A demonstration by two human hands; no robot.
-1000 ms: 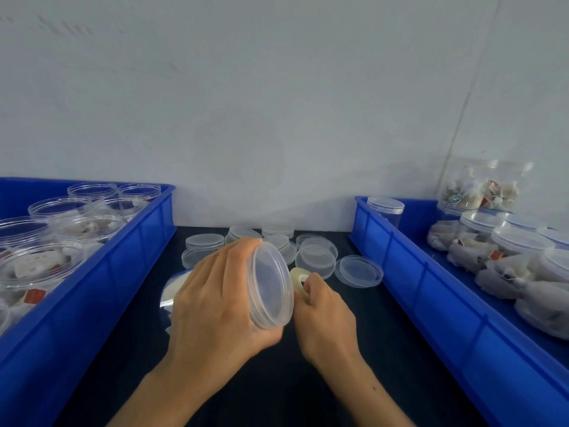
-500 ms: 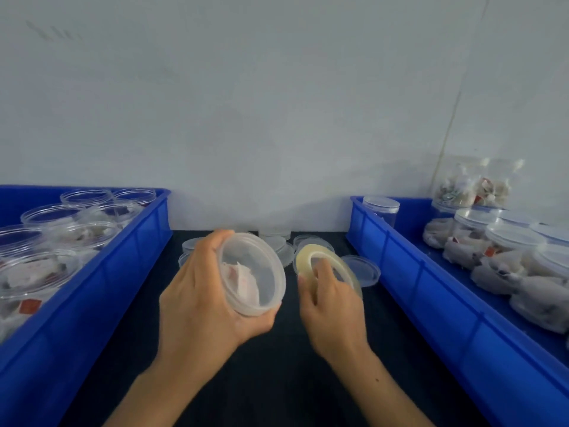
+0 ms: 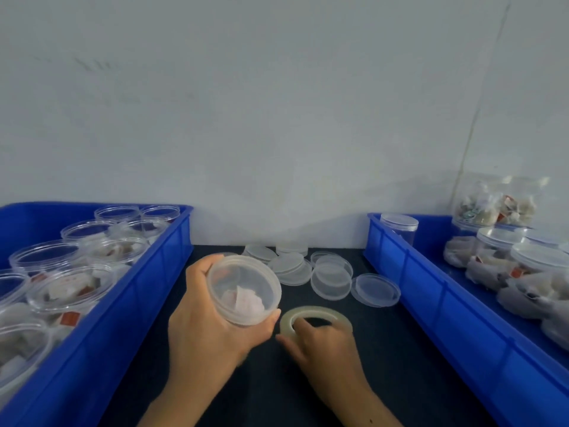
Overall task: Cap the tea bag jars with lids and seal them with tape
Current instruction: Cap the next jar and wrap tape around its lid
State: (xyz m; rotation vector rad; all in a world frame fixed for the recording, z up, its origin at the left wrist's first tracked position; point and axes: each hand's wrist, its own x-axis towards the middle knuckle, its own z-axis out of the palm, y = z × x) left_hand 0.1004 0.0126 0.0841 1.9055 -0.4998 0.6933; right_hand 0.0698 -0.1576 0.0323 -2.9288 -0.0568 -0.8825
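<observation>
A capped jar [image 3: 243, 291] is gripped by the left hand [image 3: 209, 328]; just beside it, a tape roll [image 3: 315, 318] is pinched by the right hand [image 3: 323, 346].

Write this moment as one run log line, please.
left hand: grips capped jar | right hand: on tape roll, table

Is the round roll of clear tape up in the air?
No, the round roll of clear tape lies flat on the dark table, with the right hand resting on its near edge.
</observation>
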